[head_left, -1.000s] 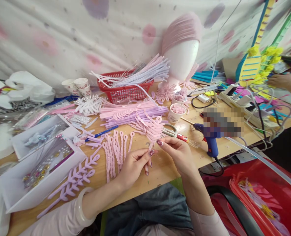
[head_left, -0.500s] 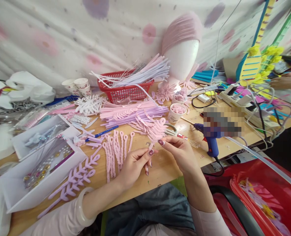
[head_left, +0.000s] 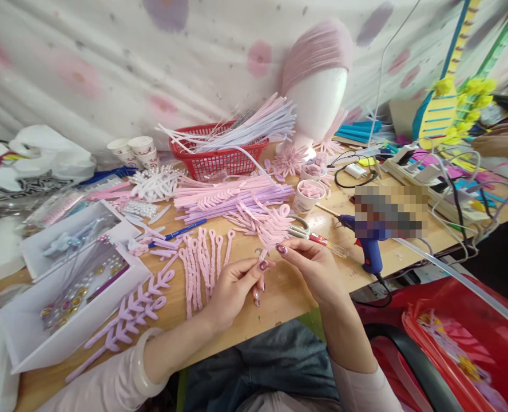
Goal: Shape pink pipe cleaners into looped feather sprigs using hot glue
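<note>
Between my two hands is a pink pipe-cleaner leaf sprig point(head_left: 274, 224), held upright with its loop and side leaves pointing up. My left hand point(head_left: 235, 287) pinches its stem low down, fingers closed. Thumb and finger of my right hand point(head_left: 313, 268) are closed on its lower right side. Left of my hands lie several twisted pink pipe-cleaner strands point(head_left: 200, 269) with looped tops. Farther left are purple pipe-cleaner sprigs point(head_left: 129, 315). Bundles of pink and purple pipe cleaners point(head_left: 232, 194) lie behind the sprig.
White boxes point(head_left: 78, 326) with beads stand at left. Behind are a red basket point(head_left: 219, 160) and a foam head point(head_left: 318, 103). At right are scissors point(head_left: 299, 229), a paper cup point(head_left: 308, 200), a blue glue gun point(head_left: 370, 252) and power strips point(head_left: 434, 189). Another person's hand point(head_left: 505, 146) is at far right.
My right hand and the sprig's top shift slightly right, and my left hand keeps its pinch on the stem. At far right the other person's hands move.
</note>
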Available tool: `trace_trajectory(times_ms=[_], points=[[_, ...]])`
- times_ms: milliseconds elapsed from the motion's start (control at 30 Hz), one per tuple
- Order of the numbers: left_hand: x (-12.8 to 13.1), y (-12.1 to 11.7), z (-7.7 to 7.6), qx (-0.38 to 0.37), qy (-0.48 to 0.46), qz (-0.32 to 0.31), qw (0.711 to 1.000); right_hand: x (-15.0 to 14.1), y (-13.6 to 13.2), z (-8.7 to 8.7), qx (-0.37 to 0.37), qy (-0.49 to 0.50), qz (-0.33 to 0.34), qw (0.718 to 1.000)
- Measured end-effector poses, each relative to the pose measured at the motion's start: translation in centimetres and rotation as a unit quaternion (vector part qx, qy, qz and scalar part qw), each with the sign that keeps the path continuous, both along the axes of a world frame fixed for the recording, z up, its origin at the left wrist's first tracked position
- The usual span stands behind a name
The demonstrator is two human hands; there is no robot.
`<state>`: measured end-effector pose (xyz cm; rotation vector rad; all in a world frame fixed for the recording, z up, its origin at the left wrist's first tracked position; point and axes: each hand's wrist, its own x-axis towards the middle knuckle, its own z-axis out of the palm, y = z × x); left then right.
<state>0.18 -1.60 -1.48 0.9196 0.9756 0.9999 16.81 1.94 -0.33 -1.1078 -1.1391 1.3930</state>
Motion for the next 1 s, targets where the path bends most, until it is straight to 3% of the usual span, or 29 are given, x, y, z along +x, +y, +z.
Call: trace_trajectory(times_ms=[433,667,1000], points=[[0.0,0.0,-0.2,-0.016,-0.003,0.017,1.0,0.2,0.0,-0.1,0.008,-0.006,0.007,1.0],[0.1,0.0,-0.2,-0.021,-0.009,0.011,1.0,0.3,0.2,-0.4,0.082,-0.03,-0.094,0.992],[0.1,-0.1,0.1,-0.022,-0.006,0.019,1.0,-0.8,0.0,0.1,0.093,-0.004,-0.032,0.995]])
